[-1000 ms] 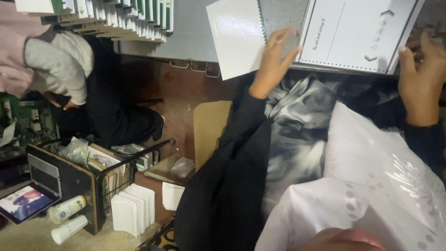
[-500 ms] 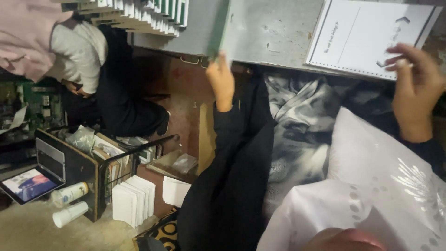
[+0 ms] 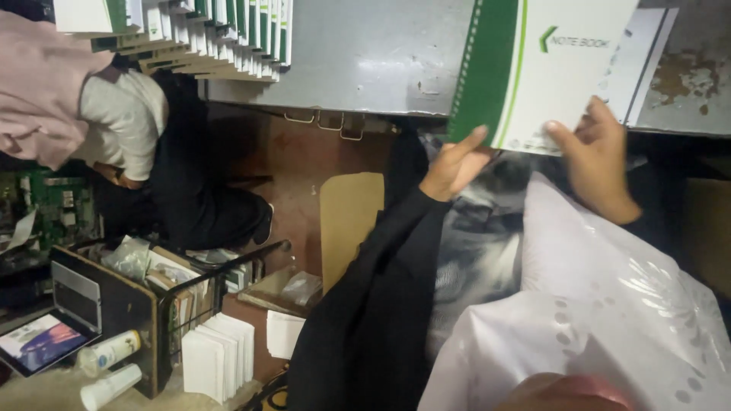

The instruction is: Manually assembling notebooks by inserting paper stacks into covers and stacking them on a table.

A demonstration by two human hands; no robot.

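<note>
A spiral-bound notebook (image 3: 544, 65) with a white and green cover lies closed at the near edge of a grey metal table (image 3: 365, 57). My left hand (image 3: 455, 164) grips its lower left corner by the green spine. My right hand (image 3: 598, 156) pinches its lower right edge, thumb on the cover. Both arms are in black sleeves. A sheet of clear punched plastic (image 3: 609, 320) lies over my lap.
A fanned row of green and white notebooks (image 3: 205, 34) lies on the table at top left. Another person (image 3: 91, 129) in pink and black sits at left. A dark rack (image 3: 114, 304) with paper stacks (image 3: 217, 354), cups and bags stands at lower left.
The notebook lay open with white pages showing; my left hand swung the cover over, and it is now closed with both hands on its lower edge.
</note>
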